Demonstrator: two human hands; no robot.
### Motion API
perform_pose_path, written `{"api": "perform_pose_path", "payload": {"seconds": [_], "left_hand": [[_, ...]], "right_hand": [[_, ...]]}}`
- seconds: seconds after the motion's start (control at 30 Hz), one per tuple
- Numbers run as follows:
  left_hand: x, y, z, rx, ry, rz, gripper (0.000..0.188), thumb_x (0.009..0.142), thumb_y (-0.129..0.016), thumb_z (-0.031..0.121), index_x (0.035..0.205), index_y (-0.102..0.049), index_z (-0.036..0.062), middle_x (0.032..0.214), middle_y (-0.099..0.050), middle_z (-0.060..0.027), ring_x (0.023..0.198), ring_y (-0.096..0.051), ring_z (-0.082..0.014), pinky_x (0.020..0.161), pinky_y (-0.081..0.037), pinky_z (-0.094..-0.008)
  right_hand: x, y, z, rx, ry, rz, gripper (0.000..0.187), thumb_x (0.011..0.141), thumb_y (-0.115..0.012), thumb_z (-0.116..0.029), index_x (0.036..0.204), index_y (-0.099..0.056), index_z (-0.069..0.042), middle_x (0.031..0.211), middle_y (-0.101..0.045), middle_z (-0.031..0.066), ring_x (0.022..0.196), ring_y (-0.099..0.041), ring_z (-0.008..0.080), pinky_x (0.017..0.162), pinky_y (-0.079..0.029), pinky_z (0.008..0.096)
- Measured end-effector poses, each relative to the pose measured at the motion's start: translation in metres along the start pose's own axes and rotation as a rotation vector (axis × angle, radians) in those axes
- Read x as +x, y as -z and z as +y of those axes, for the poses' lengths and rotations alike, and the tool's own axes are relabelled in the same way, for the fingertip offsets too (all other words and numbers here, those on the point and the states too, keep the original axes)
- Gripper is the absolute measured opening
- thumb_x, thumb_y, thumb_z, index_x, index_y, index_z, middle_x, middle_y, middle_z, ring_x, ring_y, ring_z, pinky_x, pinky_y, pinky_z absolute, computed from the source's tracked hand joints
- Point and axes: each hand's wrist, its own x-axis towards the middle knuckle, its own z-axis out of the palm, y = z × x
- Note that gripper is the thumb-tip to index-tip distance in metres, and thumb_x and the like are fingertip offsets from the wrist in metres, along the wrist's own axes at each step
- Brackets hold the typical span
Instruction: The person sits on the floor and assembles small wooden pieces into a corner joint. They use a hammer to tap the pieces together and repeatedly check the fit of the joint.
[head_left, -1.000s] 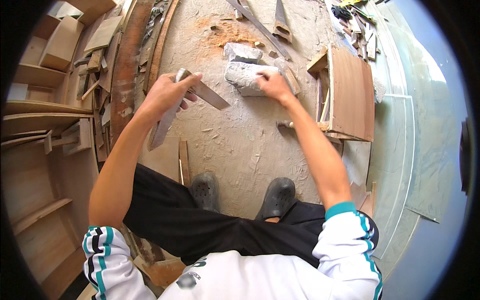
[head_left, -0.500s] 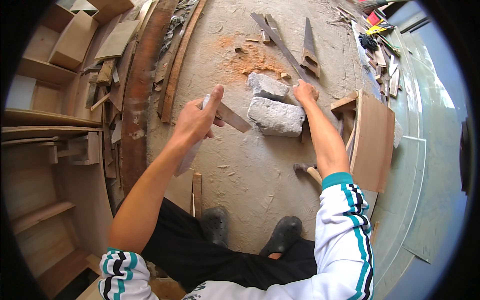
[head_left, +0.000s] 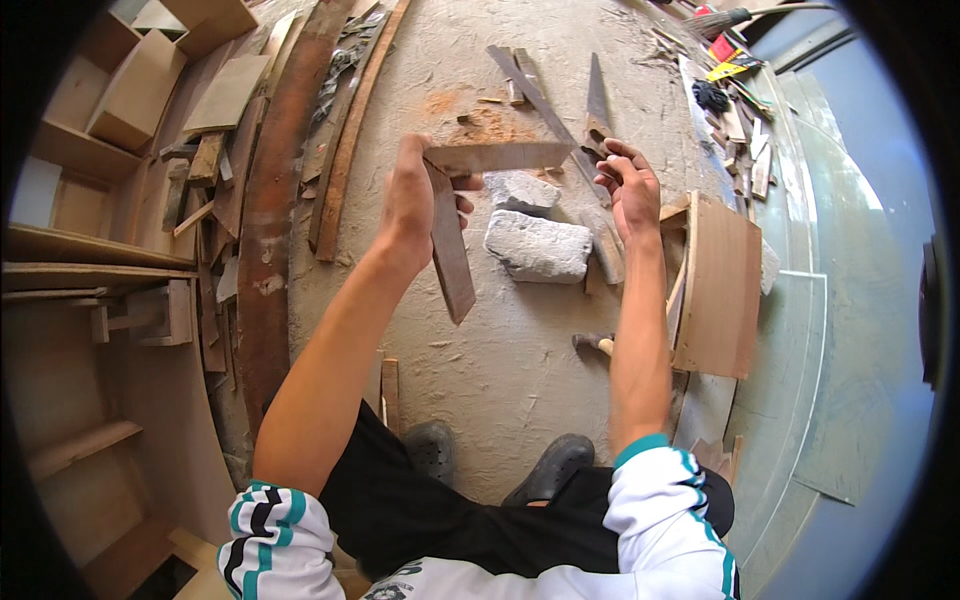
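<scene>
My left hand point(head_left: 408, 205) is closed around an L-shaped wooden piece point(head_left: 500, 157). One arm of it points right above the stones, and the other slants down toward me. My right hand point(head_left: 632, 190) hovers by the wooden handle of a handsaw point(head_left: 597, 95), fingers bent but apart; whether they touch it is hard to make out. The saw lies on the floor. A long dark strip point(head_left: 540, 100) lies left of it. Below that strip are a rough grey block point(head_left: 540, 246) and a smaller grey chunk point(head_left: 522, 192).
An open-sided wooden box point(head_left: 715, 285) stands by my right forearm, with a hammer point(head_left: 592, 343) nearby. Orange sawdust point(head_left: 490, 125) covers floor beyond the stones. Wooden cabinets point(head_left: 90, 370) and a rusty beam point(head_left: 270, 230) line the left; glass sheets point(head_left: 800, 380) lie right.
My left hand has risen and turned the wooden piece, so its L shape shows. My right hand has left the dark strip's near end and come beside the saw handle. The view has shifted slightly.
</scene>
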Motion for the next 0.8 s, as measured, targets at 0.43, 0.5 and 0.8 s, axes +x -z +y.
{"api": "perform_pose_path", "payload": {"seconds": [0.43, 0.5, 0.8], "left_hand": [[-0.07, -0.019, 0.011, -0.152, -0.156, -0.052, 0.045, 0.099, -0.048, 0.053, 0.096, -0.058, 0.0098, 0.069, -0.057, -0.0041, 0.057, -0.057, -0.0169, 0.053, -0.048, -0.0324], [-0.084, -0.02, 0.014, -0.161, -0.192, -0.05, 0.046, 0.099, -0.047, 0.054, 0.096, -0.059, 0.0097, 0.069, -0.057, -0.004, 0.062, -0.058, -0.0171, 0.058, -0.05, -0.0334], [-0.138, -0.05, 0.009, -0.204, -0.317, -0.107, 0.049, 0.102, -0.039, 0.053, 0.097, -0.06, 0.0084, 0.08, -0.061, -0.005, 0.073, -0.062, -0.0163, 0.067, -0.053, -0.0337]], "right_hand": [[-0.157, -0.065, -0.077, 0.148, 0.0, -0.346, 0.029, 0.082, -0.075, 0.0, 0.108, -0.066, 0.004, 0.1, -0.07, 0.012, 0.091, -0.067, 0.0189, 0.082, -0.057, 0.0312], [-0.173, -0.071, -0.082, 0.203, 0.007, -0.322, 0.028, 0.081, -0.077, -0.003, 0.106, -0.067, 0.004, 0.099, -0.07, 0.0108, 0.091, -0.067, 0.0175, 0.082, -0.057, 0.0295], [-0.217, -0.105, -0.1, 0.178, 0.071, -0.254, 0.047, 0.081, -0.079, -0.007, 0.115, -0.05, 0.007, 0.097, -0.069, 0.0175, 0.087, -0.067, 0.018, 0.077, -0.055, 0.0272]]}}
